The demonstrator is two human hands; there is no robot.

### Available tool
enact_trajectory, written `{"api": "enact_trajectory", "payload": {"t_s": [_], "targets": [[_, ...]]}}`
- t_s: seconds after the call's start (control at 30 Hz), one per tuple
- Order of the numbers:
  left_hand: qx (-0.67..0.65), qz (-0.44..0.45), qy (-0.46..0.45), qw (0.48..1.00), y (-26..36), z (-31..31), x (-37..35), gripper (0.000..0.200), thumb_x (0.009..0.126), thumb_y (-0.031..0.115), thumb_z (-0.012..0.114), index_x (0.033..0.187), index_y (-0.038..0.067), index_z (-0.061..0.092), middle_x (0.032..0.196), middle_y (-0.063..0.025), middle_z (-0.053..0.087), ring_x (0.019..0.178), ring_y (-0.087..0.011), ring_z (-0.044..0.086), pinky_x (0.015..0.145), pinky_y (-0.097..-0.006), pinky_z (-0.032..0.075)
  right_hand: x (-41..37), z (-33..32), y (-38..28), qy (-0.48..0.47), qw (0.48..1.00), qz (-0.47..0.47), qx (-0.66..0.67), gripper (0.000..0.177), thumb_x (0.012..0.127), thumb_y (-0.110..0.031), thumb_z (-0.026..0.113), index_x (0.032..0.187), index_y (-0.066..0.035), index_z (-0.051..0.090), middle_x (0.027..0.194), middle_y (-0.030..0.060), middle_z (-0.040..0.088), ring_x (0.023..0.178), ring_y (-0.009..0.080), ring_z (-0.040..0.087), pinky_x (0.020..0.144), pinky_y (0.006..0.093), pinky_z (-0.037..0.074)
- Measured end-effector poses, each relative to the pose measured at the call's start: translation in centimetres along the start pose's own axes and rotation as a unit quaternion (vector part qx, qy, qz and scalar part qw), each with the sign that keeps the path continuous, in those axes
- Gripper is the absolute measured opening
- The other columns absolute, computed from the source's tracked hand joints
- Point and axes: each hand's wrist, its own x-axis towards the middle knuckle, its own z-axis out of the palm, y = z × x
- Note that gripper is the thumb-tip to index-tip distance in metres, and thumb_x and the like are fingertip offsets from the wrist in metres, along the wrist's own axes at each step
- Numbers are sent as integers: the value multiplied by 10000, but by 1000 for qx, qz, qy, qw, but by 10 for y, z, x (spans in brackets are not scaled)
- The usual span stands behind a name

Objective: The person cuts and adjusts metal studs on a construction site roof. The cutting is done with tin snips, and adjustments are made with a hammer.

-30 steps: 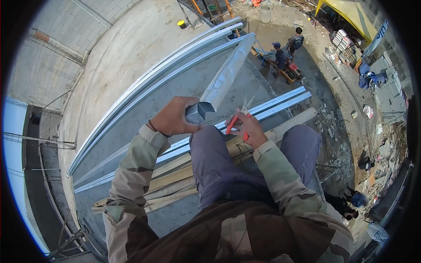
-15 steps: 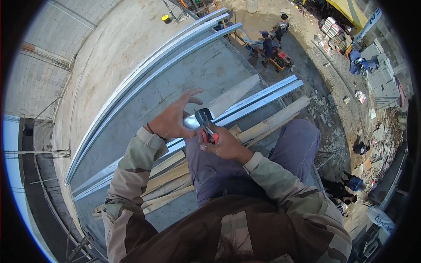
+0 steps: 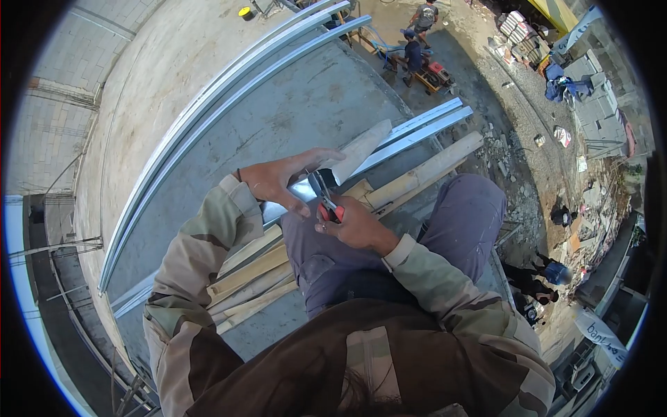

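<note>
My right hand (image 3: 356,226) is closed around red-handled snips (image 3: 331,211), whose jaws sit at the dark end of a shiny metal channel (image 3: 303,188) above my lap. My left hand (image 3: 281,182) spans that channel with thumb and fingers spread apart, the thumb on the near side and the fingertips stretched along the far side. Beyond the fingers lies a pale, flat strip (image 3: 368,146). Two long metal channels (image 3: 424,139) run out to the upper right, just past the hands.
Several wooden poles and battens (image 3: 424,174) lie beside and under my legs. Long metal profiles (image 3: 208,115) stretch along the concrete slab (image 3: 278,104) on the left. Past the slab's edge, two people stand by a red machine (image 3: 439,71) on lower ground strewn with rubble (image 3: 511,181).
My left fingers have come down from a raised position and stretched along the channel's far side. The snips stay in my right hand at the channel's dark end. The view has shifted slightly.
</note>
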Motion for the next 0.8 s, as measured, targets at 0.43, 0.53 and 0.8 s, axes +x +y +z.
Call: {"api": "enact_trajectory", "payload": {"t_s": [0.43,0.53,0.8], "targets": [[-195,3,-38,980,-22,7,2,1140,676,302,913,1567,-13,275,1545,-201,357,1465,-309,305,1216,-406,143,-12,14,14,4,995,-5,98,168,882,-24,731,930,-37,571,734,16,588,651,100,572,601,273,464],[-210,14,-59,976,-36,5,5,1150,667,308,914,1570,-9,277,1537,-199,365,1457,-309,307,1213,-401,134,-15,17,15,-14,986,51,158,210,880,-103,762,982,-37,590,753,33,580,653,131,580,620,326,484],[-188,15,-36,981,-26,18,5,1162,665,302,915,1584,13,265,1462,-186,440,1371,-298,400,1173,-391,215,-21,32,29,49,995,23,80,234,884,-195,777,952,-9,653,780,90,624,658,191,551,654,370,481]]}}
